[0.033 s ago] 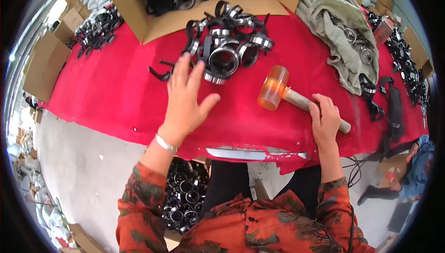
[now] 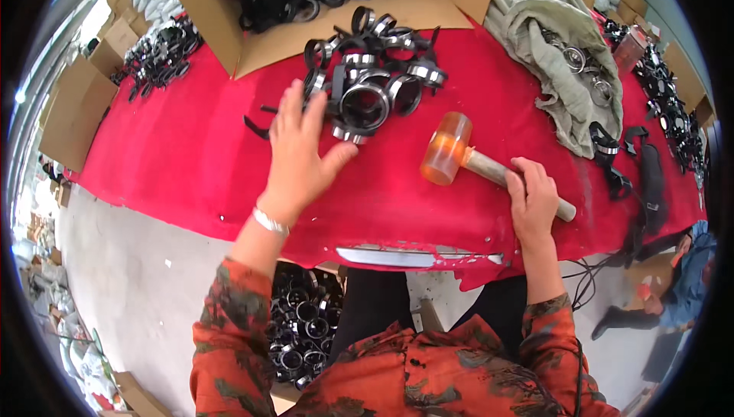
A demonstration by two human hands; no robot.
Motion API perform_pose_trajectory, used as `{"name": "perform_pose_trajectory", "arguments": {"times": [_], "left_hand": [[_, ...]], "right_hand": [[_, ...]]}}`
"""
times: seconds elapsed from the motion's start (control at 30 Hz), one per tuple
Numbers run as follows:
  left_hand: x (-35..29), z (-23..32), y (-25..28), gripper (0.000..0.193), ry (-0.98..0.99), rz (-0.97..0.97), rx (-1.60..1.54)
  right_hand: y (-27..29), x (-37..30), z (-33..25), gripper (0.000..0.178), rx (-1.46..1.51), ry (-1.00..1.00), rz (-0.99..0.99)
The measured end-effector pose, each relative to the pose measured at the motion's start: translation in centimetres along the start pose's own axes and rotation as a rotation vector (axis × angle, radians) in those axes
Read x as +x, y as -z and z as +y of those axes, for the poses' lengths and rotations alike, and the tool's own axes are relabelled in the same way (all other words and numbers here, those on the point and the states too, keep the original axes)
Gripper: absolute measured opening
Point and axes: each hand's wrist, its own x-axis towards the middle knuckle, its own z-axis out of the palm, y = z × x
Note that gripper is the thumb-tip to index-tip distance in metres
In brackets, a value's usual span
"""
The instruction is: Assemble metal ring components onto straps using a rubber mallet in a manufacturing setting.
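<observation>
My left hand (image 2: 296, 153) is open, its fingers spread at the left edge of a pile of black and silver ring-shaped parts (image 2: 364, 106). Black tabs or straps stick out from several of these rings. It grips nothing; whether its fingertips touch the nearest parts I cannot tell. To the right lies a mallet (image 2: 489, 166) with a translucent orange head (image 2: 446, 149) and a pale wooden handle. My right hand (image 2: 534, 197) is closed around the handle towards its end. The mallet's head rests on the red cloth or is just above it.
An open cardboard box (image 2: 352, 13) of dark parts stands behind the pile. A grey-green sack (image 2: 547, 73) with rings lies at the right on the red-covered table (image 2: 191, 149). Below the table edge is a container of rings (image 2: 306, 325). Another person (image 2: 684, 287) is at the far right.
My left hand has shifted slightly away from me along the pile's left side, fingers still spread. My right hand stays on the mallet handle. The whole view has shifted a little.
</observation>
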Motion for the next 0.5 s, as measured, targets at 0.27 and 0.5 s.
{"name": "perform_pose_trajectory", "arguments": {"times": [0.27, 0.5], "left_hand": [[3.3, -1.5, -4.6, 0.064, 0.264, -0.140, -0.021], [7.6, 1.2, -1.3, 0.036, 0.274, -0.360, -0.379]], "right_hand": [[0.1, -0.4, 0.1, 0.027, 0.028, 0.045, -0.032], [1.0, -1.5, 1.0, 0.031, 0.098, 0.085, -0.009]]}}
